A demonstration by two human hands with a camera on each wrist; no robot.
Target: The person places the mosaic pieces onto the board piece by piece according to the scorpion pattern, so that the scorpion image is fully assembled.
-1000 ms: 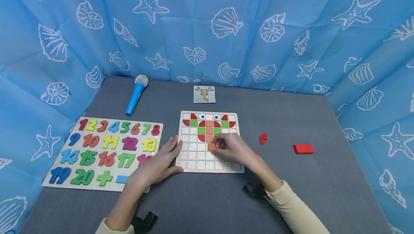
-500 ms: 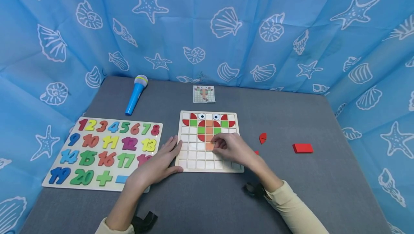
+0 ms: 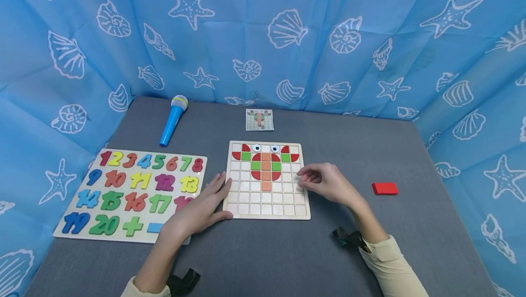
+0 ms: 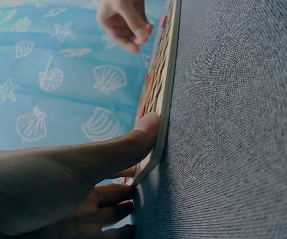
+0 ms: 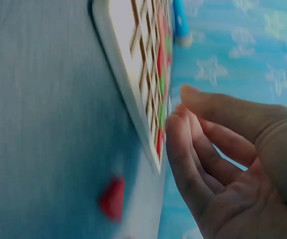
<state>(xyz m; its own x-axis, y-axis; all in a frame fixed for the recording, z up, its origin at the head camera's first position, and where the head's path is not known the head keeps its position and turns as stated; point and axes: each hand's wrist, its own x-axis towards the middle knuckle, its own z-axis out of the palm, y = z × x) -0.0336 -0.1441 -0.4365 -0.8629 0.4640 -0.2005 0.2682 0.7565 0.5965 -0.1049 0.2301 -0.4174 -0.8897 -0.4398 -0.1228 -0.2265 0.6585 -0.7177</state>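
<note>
A wooden grid board [image 3: 255, 210] lies on the table, bearing red, green and peach tiles and two eye tiles. My left hand [image 3: 203, 205] rests at its lower left corner, fingers extended along the left side and thumb touching the front edge. The lowest peach square tile [image 3: 266, 186] lies flat in its cell. Over the board's right edge is my right hand [image 3: 328, 183], fingers loosely bent, with nothing visible between thumb and fingers [image 5: 178, 134]. A red piece [image 5: 112, 199] lies on the cloth beside the board in the right wrist view; the hand hides it in the head view.
A number board [image 3: 123, 192] lies at the left, partly under my left forearm. A toy microphone [image 3: 172, 121] is behind it. A small pattern card [image 3: 260, 120] lies beyond the grid board, and a red rectangular block [image 3: 385, 189] is at the right.
The peach tile has shifted slightly left and settled into its cell. My right hand has let go and moved right, uncovering green and red tiles and covering loose red pieces. The left hand stays still.
</note>
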